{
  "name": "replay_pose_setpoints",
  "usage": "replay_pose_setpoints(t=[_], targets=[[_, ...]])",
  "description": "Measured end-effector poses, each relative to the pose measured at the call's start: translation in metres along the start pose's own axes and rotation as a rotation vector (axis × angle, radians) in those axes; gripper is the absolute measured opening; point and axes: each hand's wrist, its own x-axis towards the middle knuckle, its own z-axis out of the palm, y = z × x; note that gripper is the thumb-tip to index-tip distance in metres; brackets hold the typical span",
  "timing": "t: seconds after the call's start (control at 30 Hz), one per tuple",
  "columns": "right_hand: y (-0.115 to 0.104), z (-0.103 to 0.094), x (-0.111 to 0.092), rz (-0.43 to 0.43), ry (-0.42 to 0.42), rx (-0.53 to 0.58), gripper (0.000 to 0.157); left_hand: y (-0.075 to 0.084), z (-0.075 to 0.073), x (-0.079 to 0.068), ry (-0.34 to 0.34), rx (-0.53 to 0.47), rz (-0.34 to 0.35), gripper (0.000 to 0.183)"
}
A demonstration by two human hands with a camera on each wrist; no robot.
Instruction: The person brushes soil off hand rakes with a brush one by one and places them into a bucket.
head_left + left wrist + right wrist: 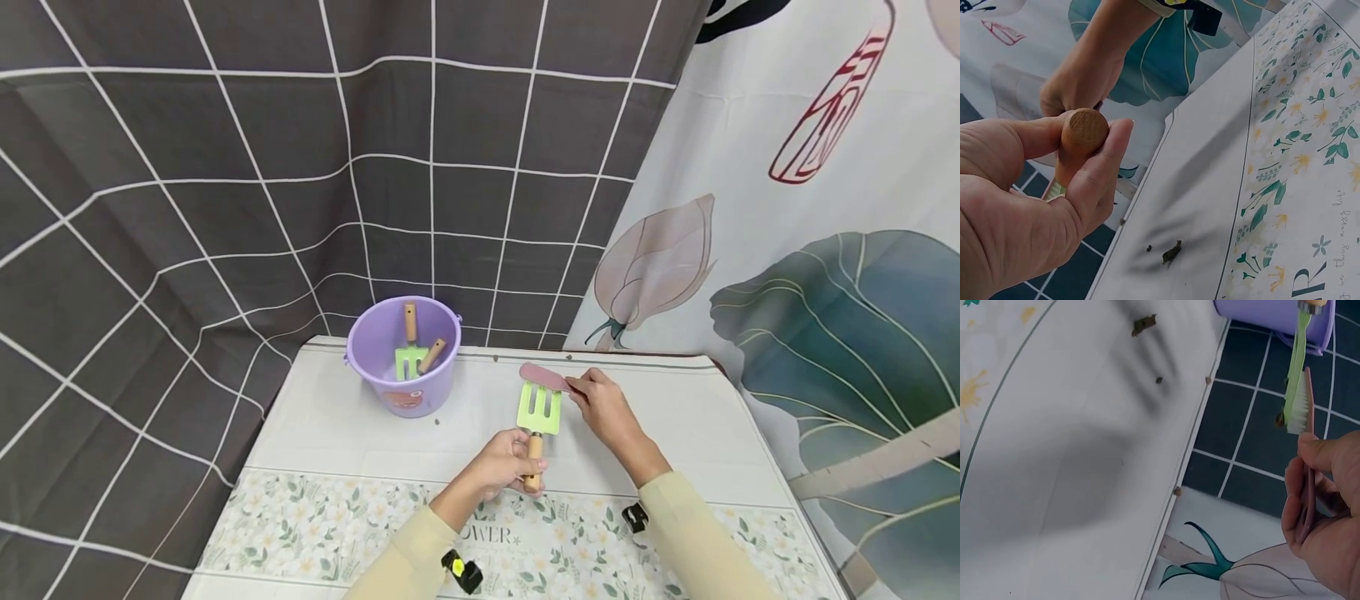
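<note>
My left hand (501, 463) grips the wooden handle (1084, 134) of a small garden fork, its light green tines (539, 408) pointing away from me above the table. In my right hand (609, 412) is a pink brush (544, 377), held by its handle. The white bristles (1298, 411) lie against the green fork head (1298, 359) in the right wrist view. A brown speck of dirt (1279, 419) clings at the fork's tip. Most of the fork head is hidden behind the left hand in the left wrist view.
A purple bucket (408, 400) stands at the back left, holding another green fork (409, 361) and a second wooden-handled tool (432, 356). Dirt crumbs (1172, 252) lie on the white tabletop (330, 417). A floral cloth band (315, 525) crosses the front; curtains hang behind.
</note>
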Motion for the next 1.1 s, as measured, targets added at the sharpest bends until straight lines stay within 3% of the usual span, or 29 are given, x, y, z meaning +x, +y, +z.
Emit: replay_pose_setpoints(t=[0.33,0.6,0.77,1.1], targets=[[0.001,-0.01,-0.007,0.064,-0.008,0.068,0.026,-0.001,-0.002,0.003,0.02,-0.022,-0.011,0.035],[-0.01,-0.015,-0.036,-0.067,-0.052,0.103,0.026,0.0,-0.006,0.004,0.027,-0.029,-0.02,0.039],[-0.01,-0.015,-0.046,-0.095,-0.062,0.11,0.027,0.001,-0.006,0.004,0.033,-0.03,-0.015,0.04],[0.003,-0.008,-0.036,0.0,-0.018,0.07,0.028,0.001,-0.003,0.001,0.024,-0.019,-0.004,0.037]])
